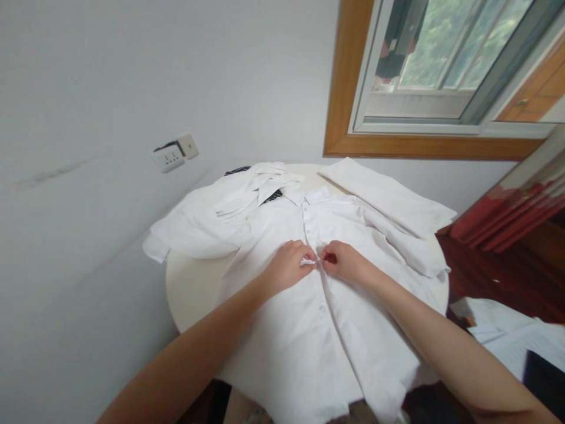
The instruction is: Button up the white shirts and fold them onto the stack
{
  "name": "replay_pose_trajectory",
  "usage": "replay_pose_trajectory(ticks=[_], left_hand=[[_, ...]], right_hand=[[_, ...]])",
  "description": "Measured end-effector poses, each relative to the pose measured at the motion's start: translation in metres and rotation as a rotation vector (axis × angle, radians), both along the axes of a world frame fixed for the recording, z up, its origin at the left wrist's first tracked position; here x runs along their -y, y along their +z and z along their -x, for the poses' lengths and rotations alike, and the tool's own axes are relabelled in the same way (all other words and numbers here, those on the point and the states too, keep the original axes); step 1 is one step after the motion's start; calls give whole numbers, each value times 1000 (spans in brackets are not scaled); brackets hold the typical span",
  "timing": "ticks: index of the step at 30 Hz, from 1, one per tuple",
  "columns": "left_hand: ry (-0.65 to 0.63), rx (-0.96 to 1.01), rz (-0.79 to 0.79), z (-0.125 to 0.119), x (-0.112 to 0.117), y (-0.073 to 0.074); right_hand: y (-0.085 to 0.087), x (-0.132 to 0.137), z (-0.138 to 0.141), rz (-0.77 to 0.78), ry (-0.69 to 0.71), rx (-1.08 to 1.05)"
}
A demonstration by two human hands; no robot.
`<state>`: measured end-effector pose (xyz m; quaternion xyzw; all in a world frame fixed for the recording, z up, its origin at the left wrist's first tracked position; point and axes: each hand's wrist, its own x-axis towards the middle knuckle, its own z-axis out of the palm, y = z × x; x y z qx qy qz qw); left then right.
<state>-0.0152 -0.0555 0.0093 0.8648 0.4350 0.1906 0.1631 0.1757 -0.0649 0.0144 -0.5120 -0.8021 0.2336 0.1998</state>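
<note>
A white button-up shirt lies front side up on a round, cream table, its collar toward the wall and its hem hanging over the near edge. At mid-placket, my left hand pinches the shirt's front edge between thumb and fingers. Right beside it, my right hand pinches the other side of the opening, the fingertips of both hands almost touching. A button between them is too small to make out clearly. Above my hands the placket lies together; below them the two edges run down, with a button showing.
Crumpled white clothing with a dark striped piece lies at the table's back left. A folded white garment rests at the back right. Papers sit low at the right. A wall socket and wood-framed window are beyond.
</note>
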Motion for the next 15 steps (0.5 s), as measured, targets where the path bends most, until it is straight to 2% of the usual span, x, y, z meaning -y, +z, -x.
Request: replay_pose_trajectory(ticks=[9,15], left_hand=[[27,-51,0,-7,5,1],[28,-140,-51,-7,9,1]], right_hand=[[-2,-4,-7,150,19,-158],[-3,-5,-7,437,15,-427]])
